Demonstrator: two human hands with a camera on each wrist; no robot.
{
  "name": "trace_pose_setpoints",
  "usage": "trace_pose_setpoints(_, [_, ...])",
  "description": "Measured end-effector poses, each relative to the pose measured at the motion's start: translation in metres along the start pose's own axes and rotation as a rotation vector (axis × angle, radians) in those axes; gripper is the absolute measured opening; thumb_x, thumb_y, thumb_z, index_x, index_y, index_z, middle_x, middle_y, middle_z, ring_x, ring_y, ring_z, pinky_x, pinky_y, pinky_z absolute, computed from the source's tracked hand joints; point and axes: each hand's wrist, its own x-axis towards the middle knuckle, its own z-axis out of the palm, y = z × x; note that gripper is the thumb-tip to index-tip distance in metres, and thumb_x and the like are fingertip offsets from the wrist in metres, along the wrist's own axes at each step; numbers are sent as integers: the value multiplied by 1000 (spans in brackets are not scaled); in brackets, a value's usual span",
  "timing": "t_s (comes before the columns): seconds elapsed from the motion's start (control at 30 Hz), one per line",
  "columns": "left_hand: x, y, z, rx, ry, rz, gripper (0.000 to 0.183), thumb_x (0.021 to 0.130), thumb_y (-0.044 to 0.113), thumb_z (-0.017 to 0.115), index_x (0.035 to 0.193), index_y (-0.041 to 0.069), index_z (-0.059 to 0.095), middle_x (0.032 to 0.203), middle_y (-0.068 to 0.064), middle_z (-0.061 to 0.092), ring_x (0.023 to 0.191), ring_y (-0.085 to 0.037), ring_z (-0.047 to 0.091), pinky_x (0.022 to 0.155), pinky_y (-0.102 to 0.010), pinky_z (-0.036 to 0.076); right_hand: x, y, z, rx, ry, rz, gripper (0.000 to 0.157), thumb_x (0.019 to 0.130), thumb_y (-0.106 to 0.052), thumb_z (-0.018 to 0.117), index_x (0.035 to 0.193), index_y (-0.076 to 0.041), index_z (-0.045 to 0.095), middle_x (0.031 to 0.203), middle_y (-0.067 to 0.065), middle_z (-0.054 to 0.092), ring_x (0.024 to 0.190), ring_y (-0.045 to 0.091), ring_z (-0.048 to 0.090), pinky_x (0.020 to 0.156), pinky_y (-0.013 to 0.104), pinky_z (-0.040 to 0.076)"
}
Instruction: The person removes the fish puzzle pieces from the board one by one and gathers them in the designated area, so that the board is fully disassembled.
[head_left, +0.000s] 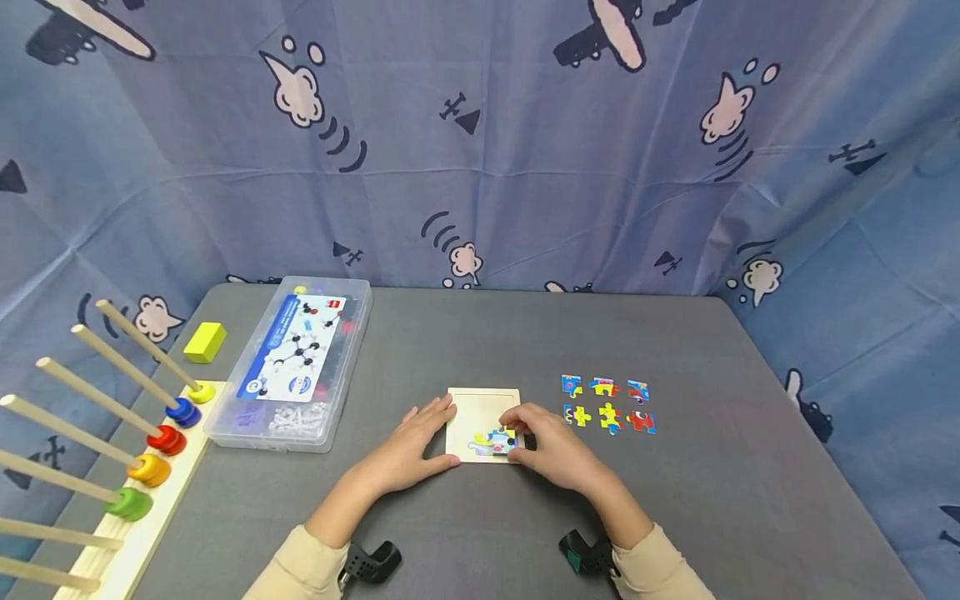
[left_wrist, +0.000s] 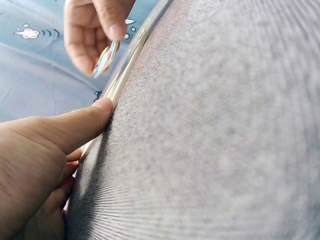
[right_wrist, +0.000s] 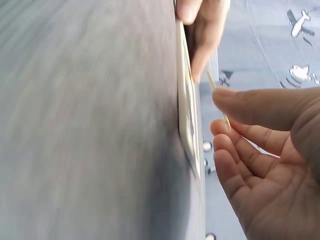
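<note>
A shallow square wooden puzzle board (head_left: 474,407) lies on the grey table. My left hand (head_left: 412,450) rests at its left side, fingers extended, with the thumb touching the lower left corner. Over the board's lower right part, my right hand (head_left: 557,448) pinches a colourful jigsaw piece (left_wrist: 106,60) between thumb and fingers. In the right wrist view the piece (right_wrist: 211,80) appears edge-on, tilted and held just off the board. Printed colours show on the board's lower part, partly hidden by the right hand.
Several loose jigsaw pieces (head_left: 609,417) lie in two rows right of the board. On the left are a clear plastic case (head_left: 345,367) with a molecule label, a yellow block (head_left: 205,342) and a wooden peg rack (head_left: 168,479) with coloured rings. A patterned curtain (head_left: 510,208) hangs behind.
</note>
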Motion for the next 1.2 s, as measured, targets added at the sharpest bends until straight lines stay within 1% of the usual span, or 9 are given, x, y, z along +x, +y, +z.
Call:
trace_pose_setpoints(0.3, [0,-1,1,-1,6,4,71,87,31,68,143,0,39,154,-13,30,144,-29,24,117,-54,16,-23,22,-24,24,4,65,36,79,-4,73,113,-7,62,107,0,62,96,16,58,86,33,51])
trace_pose_setpoints(0.53, [0,-1,2,-5,1,2,71,87,30,68,143,0,38,154,-13,29,144,-29,24,117,-54,16,-38,48,-38,26,58,49,36,78,-1,74,111,-5,62,104,1,63,93,15,58,83,29,51])
trace_pose_setpoints(0.67, [0,-1,2,-3,-1,1,71,87,30,68,144,0,38,155,-13,29,144,-29,23,117,-54,16,-44,58,-45,56,57,87,37,79,-3,73,114,-4,62,107,3,63,94,15,58,84,27,50])
trace_pose_setpoints(0.77, [0,-1,2,-2,3,3,71,87,31,68,144,0,38,154,-12,29,144,-29,24,117,-54,16,-48,63,-50,75,46,114,36,80,-5,73,114,-3,61,106,4,63,94,16,58,84,27,50])
trace_pose_setpoints(0.97, [0,-3,2,1,6,5,71,87,32,68,144,1,38,155,-12,29,144,-28,24,117,-53,16,-51,65,-54,76,27,103,35,80,-7,74,113,-3,62,106,5,63,92,19,58,82,29,51])
trace_pose_setpoints(1.07, [0,-3,2,1,8,5,71,87,32,68,144,1,38,155,-12,29,144,-28,24,117,-53,16,-52,66,-53,62,25,104,35,80,-6,74,113,-4,63,106,5,64,92,19,59,82,28,51])
trace_pose_setpoints(1.2, [0,-2,1,-3,8,5,71,87,31,68,144,0,38,154,-13,29,144,-29,24,117,-54,16,-51,67,-49,15,41,97,34,78,-4,75,110,-5,64,104,4,64,91,17,58,80,27,51])
